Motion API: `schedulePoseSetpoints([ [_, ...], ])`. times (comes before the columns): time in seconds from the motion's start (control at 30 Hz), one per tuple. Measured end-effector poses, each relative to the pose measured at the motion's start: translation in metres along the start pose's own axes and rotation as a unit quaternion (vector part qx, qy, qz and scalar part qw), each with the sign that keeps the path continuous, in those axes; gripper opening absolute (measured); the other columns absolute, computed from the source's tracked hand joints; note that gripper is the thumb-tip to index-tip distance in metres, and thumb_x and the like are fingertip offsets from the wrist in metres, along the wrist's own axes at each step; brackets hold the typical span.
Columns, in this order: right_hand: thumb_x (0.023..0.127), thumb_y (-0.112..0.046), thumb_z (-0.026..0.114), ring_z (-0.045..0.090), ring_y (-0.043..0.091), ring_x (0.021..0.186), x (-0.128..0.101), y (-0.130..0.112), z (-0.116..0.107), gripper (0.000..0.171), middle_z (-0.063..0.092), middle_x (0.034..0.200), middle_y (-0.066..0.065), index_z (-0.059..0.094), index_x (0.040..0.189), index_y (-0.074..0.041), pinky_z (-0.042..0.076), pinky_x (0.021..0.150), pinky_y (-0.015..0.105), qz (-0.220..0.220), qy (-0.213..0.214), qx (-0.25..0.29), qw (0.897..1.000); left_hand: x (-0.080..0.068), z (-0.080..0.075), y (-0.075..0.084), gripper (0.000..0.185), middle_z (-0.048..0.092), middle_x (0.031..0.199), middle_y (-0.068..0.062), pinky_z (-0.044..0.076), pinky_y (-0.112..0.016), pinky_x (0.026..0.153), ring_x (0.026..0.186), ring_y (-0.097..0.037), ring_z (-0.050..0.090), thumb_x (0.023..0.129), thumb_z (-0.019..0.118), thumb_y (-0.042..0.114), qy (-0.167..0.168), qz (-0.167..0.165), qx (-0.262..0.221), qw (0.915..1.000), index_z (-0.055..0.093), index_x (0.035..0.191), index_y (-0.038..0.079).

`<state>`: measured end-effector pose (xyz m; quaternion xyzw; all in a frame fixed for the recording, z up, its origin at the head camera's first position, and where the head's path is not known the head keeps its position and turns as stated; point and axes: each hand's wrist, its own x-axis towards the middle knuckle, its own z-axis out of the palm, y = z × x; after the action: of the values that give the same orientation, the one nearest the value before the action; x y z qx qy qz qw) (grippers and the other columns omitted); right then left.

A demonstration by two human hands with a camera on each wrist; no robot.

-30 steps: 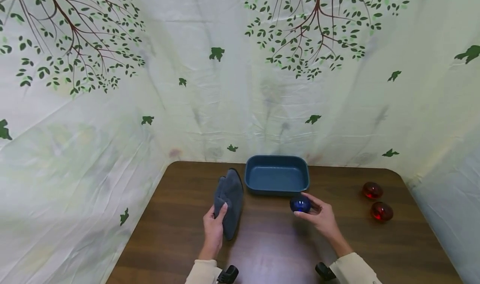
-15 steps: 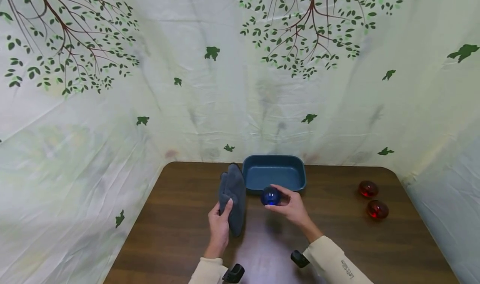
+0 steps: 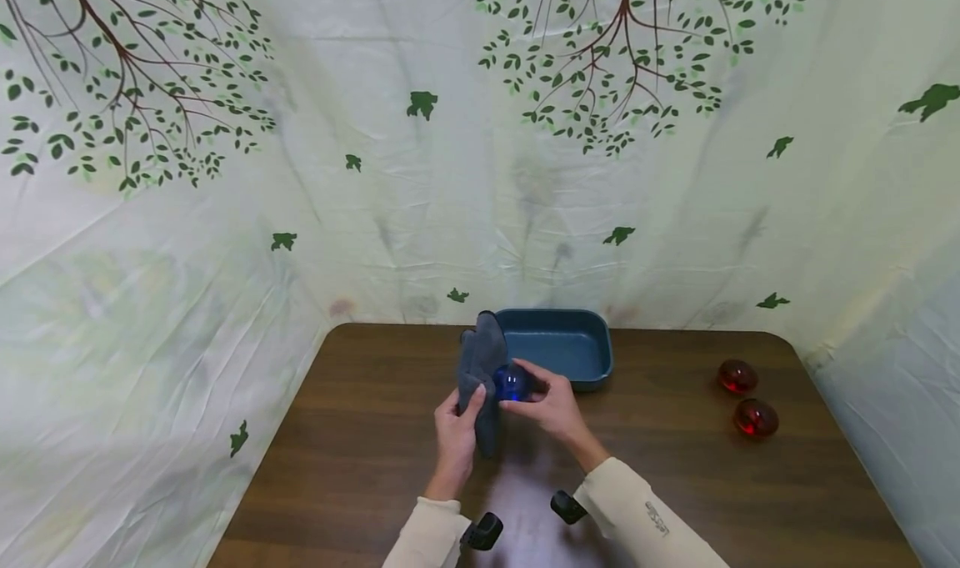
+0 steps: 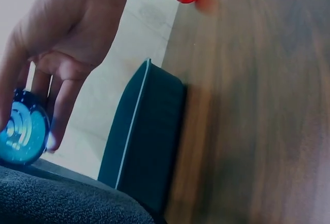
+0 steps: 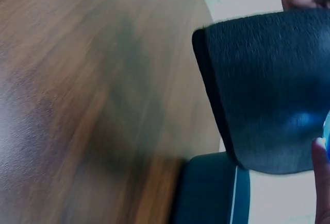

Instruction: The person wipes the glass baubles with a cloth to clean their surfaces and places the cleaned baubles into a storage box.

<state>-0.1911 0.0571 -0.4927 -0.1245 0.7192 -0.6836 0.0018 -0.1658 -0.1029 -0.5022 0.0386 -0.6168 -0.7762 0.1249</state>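
**Blue Ball Held Against Grey Cloth Above the Table**

We hold the blue ball (image 3: 513,382) in our right hand (image 3: 551,403), with the fingers (image 4: 58,112) curled round it from the right. The ball sits at the fingertips and touches the grey cloth (image 3: 482,368) directly to its left. In the left wrist view, the ball (image 4: 21,134) lies just above the cloth surface (image 4: 62,198), with the right hand (image 4: 67,33) closing over it from above.

We grip the cloth in our left hand (image 3: 457,430), with the thumb pressed against its near face. The cloth stands upright from this hand and rises beyond it, its folded edge facing the ball. In the right wrist view, the cloth (image 5: 268,90) fills the upper right, and only a fingertip of our right hand (image 5: 320,183) shows at the frame edge.

The dark blue tray (image 3: 592,359) rests on the wooden table (image 3: 360,434) just beyond both hands; the cloth overlaps its left end in the head view. The same tray (image 4: 147,141) appears behind the right hand in the left wrist view.

Two red balls (image 3: 746,397) lie well to the right of our right hand, near the table's right edge and close together. A leaf-printed sheet (image 3: 480,176) hangs behind the table.
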Motion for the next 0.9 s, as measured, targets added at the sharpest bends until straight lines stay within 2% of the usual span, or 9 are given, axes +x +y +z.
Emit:
schedulePoseSetpoints([
  [0.1, 0.074, -0.004, 0.083, 0.064, 0.033, 0.103, 0.008, 0.012, 0.003, 0.064, 0.057, 0.13, 0.022, 0.058, 0.133, -0.006, 0.055, 0.081, 0.035, 0.0, 0.016, 0.001, 1.0, 0.006, 0.006, -0.001, 0.028, 0.069, 0.085, -0.003, 0.054, -0.024, 0.07, 0.076, -0.013, 0.064, 0.092, 0.065, 0.009, -0.009, 0.012, 0.0, 0.9999, 0.063, 0.108, -0.015],
  [0.2, 0.074, -0.005, 0.083, 0.063, 0.035, 0.106, 0.012, 0.013, 0.005, 0.064, 0.056, 0.131, 0.022, 0.058, 0.134, -0.007, 0.054, 0.083, 0.037, 0.0, 0.024, -0.005, 1.0, 0.012, 0.011, -0.002, 0.029, 0.069, 0.087, -0.005, 0.054, -0.024, 0.07, 0.076, -0.012, 0.064, 0.092, 0.065, 0.01, -0.014, 0.009, 0.002, 0.9999, 0.064, 0.108, -0.014],
  [0.33, 0.075, -0.006, 0.082, 0.06, 0.035, 0.112, 0.016, 0.014, 0.006, 0.064, 0.055, 0.133, 0.022, 0.057, 0.134, -0.008, 0.052, 0.086, 0.04, -0.004, 0.035, -0.015, 0.999, 0.017, 0.014, -0.002, 0.028, 0.069, 0.097, -0.015, 0.053, -0.024, 0.074, 0.08, -0.012, 0.063, 0.094, 0.062, 0.008, -0.036, 0.009, 0.016, 0.9992, 0.063, 0.114, -0.012],
  [0.5, 0.075, 0.001, 0.08, 0.059, 0.037, 0.113, 0.019, 0.013, 0.006, 0.064, 0.055, 0.132, 0.025, 0.055, 0.135, -0.003, 0.051, 0.087, 0.043, -0.017, 0.036, -0.008, 0.999, 0.019, 0.014, -0.002, 0.036, 0.059, 0.123, -0.027, 0.048, -0.022, 0.087, 0.095, -0.007, 0.061, 0.104, 0.042, 0.012, -0.105, 0.014, 0.034, 0.9938, 0.051, 0.132, -0.008],
  [0.63, 0.076, 0.004, 0.078, 0.059, 0.039, 0.112, 0.02, 0.012, 0.004, 0.065, 0.053, 0.132, 0.027, 0.052, 0.136, 0.0, 0.052, 0.086, 0.042, -0.03, 0.015, -0.007, 0.999, 0.02, 0.011, -0.001, 0.049, 0.055, 0.129, -0.028, 0.046, -0.023, 0.092, 0.102, -0.008, 0.06, 0.108, 0.024, 0.024, -0.127, -0.009, 0.033, 0.9913, 0.046, 0.136, -0.009],
  [0.77, 0.079, 0.007, 0.074, 0.057, 0.042, 0.114, 0.021, 0.012, 0.001, 0.064, 0.051, 0.134, 0.03, 0.049, 0.138, 0.002, 0.052, 0.086, 0.042, -0.045, -0.014, -0.005, 0.999, 0.023, 0.009, 0.0, 0.048, 0.046, 0.142, -0.022, 0.036, -0.037, 0.107, 0.126, -0.022, 0.049, 0.107, 0.031, 0.027, -0.147, -0.008, 0.034, 0.9886, 0.04, 0.144, -0.003],
  [0.87, 0.08, 0.011, 0.07, 0.053, 0.044, 0.118, 0.02, 0.012, -0.002, 0.065, 0.048, 0.136, 0.031, 0.046, 0.139, 0.004, 0.051, 0.087, 0.043, -0.052, -0.03, 0.008, 0.998, 0.026, 0.009, 0.0, 0.049, 0.036, 0.151, -0.017, 0.028, -0.048, 0.112, 0.137, -0.031, 0.036, 0.105, 0.041, 0.022, -0.161, 0.0, 0.038, 0.9863, 0.032, 0.15, 0.005],
  [0.9, 0.079, 0.013, 0.07, 0.052, 0.044, 0.119, 0.02, 0.012, -0.003, 0.066, 0.047, 0.137, 0.031, 0.045, 0.14, 0.005, 0.05, 0.088, 0.043, -0.053, -0.031, 0.017, 0.998, 0.026, 0.008, 0.001, 0.05, 0.035, 0.151, -0.018, 0.028, -0.049, 0.111, 0.137, -0.033, 0.036, 0.104, 0.043, 0.02, -0.161, -0.001, 0.038, 0.9863, 0.031, 0.15, 0.005],
])
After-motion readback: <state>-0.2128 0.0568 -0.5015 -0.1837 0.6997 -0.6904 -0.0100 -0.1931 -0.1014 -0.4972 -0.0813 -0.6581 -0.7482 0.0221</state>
